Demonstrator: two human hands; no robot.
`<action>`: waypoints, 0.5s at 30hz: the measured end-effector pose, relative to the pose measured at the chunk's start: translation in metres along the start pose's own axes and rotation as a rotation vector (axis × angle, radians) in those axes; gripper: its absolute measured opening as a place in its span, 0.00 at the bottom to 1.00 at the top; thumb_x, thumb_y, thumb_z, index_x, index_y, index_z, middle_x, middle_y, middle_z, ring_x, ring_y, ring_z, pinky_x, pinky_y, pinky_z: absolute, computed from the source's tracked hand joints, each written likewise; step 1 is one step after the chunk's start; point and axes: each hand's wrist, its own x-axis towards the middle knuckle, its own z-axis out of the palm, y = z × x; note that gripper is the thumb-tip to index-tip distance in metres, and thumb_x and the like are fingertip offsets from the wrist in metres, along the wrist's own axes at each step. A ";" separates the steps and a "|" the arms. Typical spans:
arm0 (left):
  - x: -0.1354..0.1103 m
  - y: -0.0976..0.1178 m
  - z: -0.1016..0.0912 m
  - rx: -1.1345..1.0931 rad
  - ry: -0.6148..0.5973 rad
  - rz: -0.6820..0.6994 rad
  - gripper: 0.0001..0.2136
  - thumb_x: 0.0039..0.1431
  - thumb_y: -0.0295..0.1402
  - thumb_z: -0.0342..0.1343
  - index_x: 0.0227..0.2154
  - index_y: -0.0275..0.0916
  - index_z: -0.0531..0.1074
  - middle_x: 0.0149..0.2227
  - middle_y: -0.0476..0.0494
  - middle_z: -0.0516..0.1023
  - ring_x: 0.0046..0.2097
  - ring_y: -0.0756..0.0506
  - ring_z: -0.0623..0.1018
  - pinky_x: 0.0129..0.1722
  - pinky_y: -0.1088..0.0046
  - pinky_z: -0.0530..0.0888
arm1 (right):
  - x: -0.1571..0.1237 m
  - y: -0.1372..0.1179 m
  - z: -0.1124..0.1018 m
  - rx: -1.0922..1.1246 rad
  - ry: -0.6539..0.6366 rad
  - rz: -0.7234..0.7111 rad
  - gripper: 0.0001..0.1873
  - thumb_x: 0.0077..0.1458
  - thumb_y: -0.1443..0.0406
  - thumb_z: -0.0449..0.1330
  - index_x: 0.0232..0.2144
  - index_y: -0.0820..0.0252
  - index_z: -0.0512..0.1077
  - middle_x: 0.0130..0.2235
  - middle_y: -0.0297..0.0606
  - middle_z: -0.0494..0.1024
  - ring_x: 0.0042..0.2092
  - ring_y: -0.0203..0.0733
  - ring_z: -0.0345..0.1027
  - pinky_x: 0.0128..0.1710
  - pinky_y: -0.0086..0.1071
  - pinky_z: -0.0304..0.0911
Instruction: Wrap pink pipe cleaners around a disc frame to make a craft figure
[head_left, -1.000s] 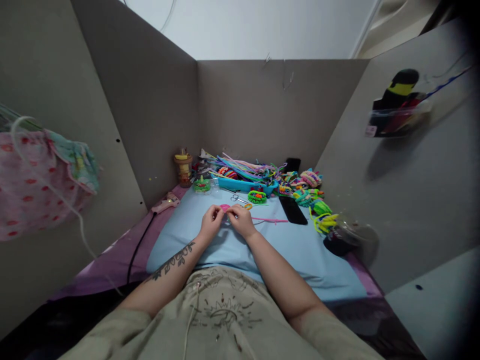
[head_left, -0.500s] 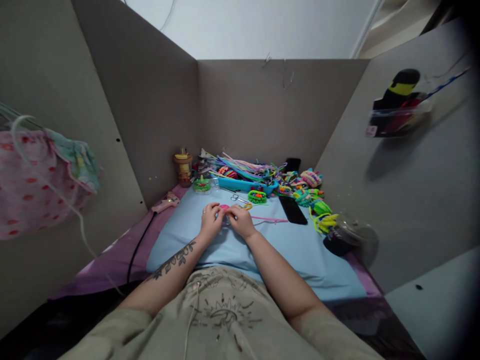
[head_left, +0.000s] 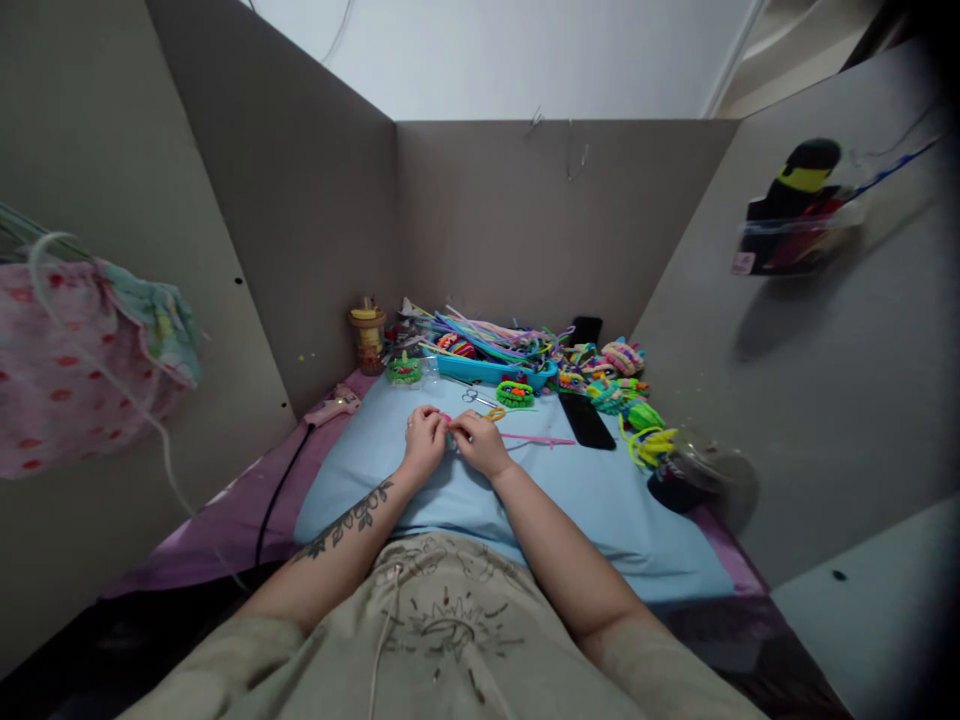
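Between left hand and right hand, a small pink piece.

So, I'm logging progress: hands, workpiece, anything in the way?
Left hand and right hand pinching small pink piece, mostly hidden. Pink strand right of hands. Scissors just beyond, not between them.

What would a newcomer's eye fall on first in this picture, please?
Probably the multicoloured fuzzy stems heaped over the long turquoise tray at the back. In front, the bare left hand and bare right hand hold a small bright pink piece between them. The red-spotted pink cloth hangs at far left.
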 end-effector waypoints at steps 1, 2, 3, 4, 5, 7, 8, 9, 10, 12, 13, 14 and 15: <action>0.000 0.000 -0.001 -0.002 0.005 -0.001 0.10 0.59 0.33 0.48 0.29 0.40 0.74 0.42 0.40 0.70 0.47 0.42 0.70 0.50 0.61 0.66 | 0.000 0.000 0.000 0.003 0.008 0.005 0.07 0.55 0.70 0.54 0.30 0.58 0.72 0.29 0.37 0.73 0.34 0.40 0.67 0.37 0.32 0.62; 0.000 0.001 -0.003 -0.004 0.012 -0.002 0.11 0.60 0.33 0.47 0.30 0.40 0.74 0.42 0.40 0.71 0.48 0.42 0.70 0.51 0.61 0.66 | 0.001 0.001 0.000 0.004 0.018 0.012 0.07 0.55 0.70 0.54 0.31 0.59 0.72 0.30 0.37 0.73 0.35 0.40 0.67 0.37 0.32 0.62; 0.000 0.001 -0.004 -0.005 0.020 -0.004 0.12 0.61 0.34 0.46 0.32 0.40 0.75 0.43 0.40 0.71 0.49 0.42 0.69 0.51 0.61 0.65 | 0.001 0.002 -0.001 0.006 0.027 0.018 0.07 0.55 0.70 0.54 0.31 0.59 0.72 0.30 0.37 0.73 0.35 0.40 0.67 0.38 0.32 0.62; -0.001 0.002 -0.006 -0.004 0.028 -0.006 0.12 0.61 0.34 0.45 0.34 0.41 0.75 0.44 0.40 0.71 0.50 0.42 0.69 0.52 0.61 0.64 | 0.001 0.003 -0.001 0.007 0.037 0.024 0.07 0.56 0.70 0.53 0.31 0.59 0.72 0.30 0.38 0.73 0.35 0.40 0.67 0.38 0.32 0.62; -0.001 0.003 -0.007 -0.001 0.034 -0.009 0.12 0.62 0.33 0.45 0.36 0.41 0.75 0.45 0.40 0.71 0.51 0.42 0.68 0.53 0.60 0.64 | 0.001 0.004 -0.001 0.007 0.046 0.030 0.07 0.56 0.70 0.53 0.31 0.59 0.72 0.31 0.38 0.73 0.36 0.41 0.67 0.38 0.32 0.62; -0.002 0.003 -0.007 0.012 0.036 -0.020 0.11 0.61 0.34 0.47 0.38 0.42 0.75 0.46 0.40 0.70 0.53 0.41 0.67 0.54 0.58 0.63 | 0.001 0.006 -0.002 0.008 0.061 0.042 0.07 0.56 0.70 0.53 0.31 0.59 0.71 0.31 0.38 0.73 0.36 0.41 0.67 0.38 0.32 0.62; -0.002 0.004 -0.007 0.020 0.033 -0.026 0.10 0.60 0.34 0.49 0.37 0.43 0.76 0.47 0.40 0.70 0.53 0.40 0.67 0.54 0.57 0.62 | 0.002 0.006 -0.001 0.008 0.066 0.046 0.07 0.56 0.70 0.53 0.31 0.59 0.71 0.31 0.38 0.73 0.36 0.41 0.67 0.38 0.32 0.62; -0.003 0.004 -0.007 0.028 0.028 -0.033 0.09 0.59 0.34 0.50 0.37 0.43 0.76 0.47 0.39 0.70 0.54 0.39 0.67 0.54 0.56 0.62 | 0.002 0.007 -0.001 0.008 0.069 0.050 0.07 0.56 0.70 0.53 0.31 0.59 0.71 0.31 0.39 0.73 0.36 0.41 0.67 0.38 0.33 0.62; -0.003 0.004 -0.006 0.035 0.024 -0.039 0.09 0.58 0.34 0.51 0.36 0.43 0.76 0.48 0.39 0.70 0.54 0.38 0.66 0.54 0.55 0.62 | 0.002 0.007 -0.001 0.007 0.071 0.053 0.07 0.56 0.69 0.53 0.31 0.59 0.71 0.31 0.39 0.73 0.36 0.41 0.67 0.38 0.33 0.62; -0.003 0.004 -0.005 0.044 0.020 -0.049 0.08 0.58 0.35 0.52 0.35 0.42 0.76 0.48 0.38 0.70 0.53 0.37 0.66 0.53 0.54 0.62 | 0.001 0.007 -0.001 0.005 0.069 0.056 0.06 0.55 0.69 0.53 0.32 0.59 0.71 0.32 0.39 0.73 0.37 0.42 0.67 0.38 0.33 0.63; -0.003 0.004 -0.005 0.045 0.020 -0.053 0.08 0.57 0.35 0.52 0.34 0.42 0.75 0.48 0.38 0.70 0.53 0.37 0.66 0.53 0.53 0.62 | 0.001 0.006 -0.001 0.004 0.066 0.056 0.06 0.55 0.69 0.54 0.33 0.59 0.71 0.32 0.39 0.73 0.37 0.42 0.67 0.39 0.33 0.63; -0.003 0.004 -0.005 0.045 0.021 -0.055 0.08 0.57 0.35 0.52 0.33 0.41 0.75 0.48 0.37 0.70 0.53 0.37 0.67 0.53 0.53 0.63 | 0.001 0.006 -0.001 0.002 0.061 0.055 0.06 0.55 0.69 0.54 0.34 0.59 0.71 0.33 0.39 0.74 0.38 0.42 0.67 0.39 0.33 0.63; -0.004 0.004 -0.005 0.043 0.022 -0.056 0.07 0.57 0.35 0.52 0.33 0.41 0.75 0.48 0.37 0.70 0.53 0.37 0.67 0.53 0.53 0.63 | 0.001 0.005 -0.002 -0.001 0.056 0.054 0.06 0.55 0.68 0.55 0.34 0.59 0.72 0.34 0.39 0.74 0.38 0.42 0.67 0.40 0.33 0.63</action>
